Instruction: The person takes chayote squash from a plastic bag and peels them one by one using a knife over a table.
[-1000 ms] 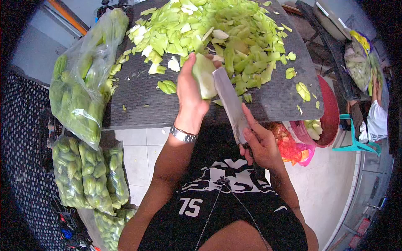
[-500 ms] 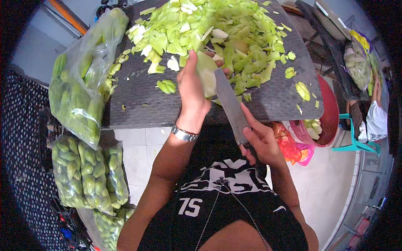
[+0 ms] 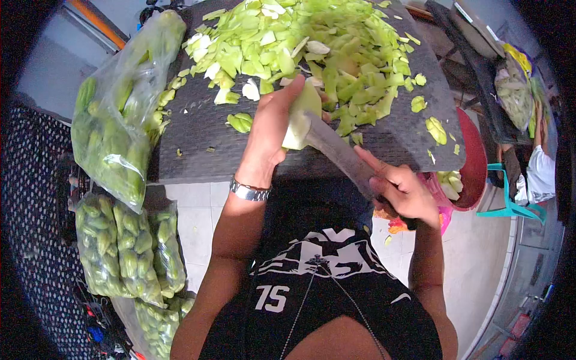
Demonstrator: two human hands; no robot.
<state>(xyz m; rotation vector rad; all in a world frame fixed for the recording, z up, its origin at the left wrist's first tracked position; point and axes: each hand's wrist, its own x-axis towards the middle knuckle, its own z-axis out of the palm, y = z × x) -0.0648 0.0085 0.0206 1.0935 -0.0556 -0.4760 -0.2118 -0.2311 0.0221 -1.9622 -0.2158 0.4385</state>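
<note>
My left hand (image 3: 267, 126) grips a pale green chayote (image 3: 296, 131) above the front of the table, its whitish cut side facing right. My right hand (image 3: 409, 193) is closed around the dark handle of a large knife (image 3: 341, 151). The broad blade, slightly blurred, reaches up and left, its tip end against the chayote's right side. Part of the left fingers is hidden behind the chayote. Beyond both hands lies a wide heap of green peelings and slices (image 3: 252, 48) on the dark woven-textured tabletop (image 3: 204, 144).
At left, a clear bag of long green vegetables (image 3: 114, 144) leans on the table edge. Below it stand several bags of green chayotes (image 3: 99, 246). A red tub (image 3: 474, 174) holding pale pieces sits at right, near a teal stool (image 3: 510, 207) and another person's white sleeve (image 3: 541, 174).
My right hand has moved right and slightly down with the knife, which now lies at a flatter slant. My left hand has shifted slightly left and tilted the chayote.
</note>
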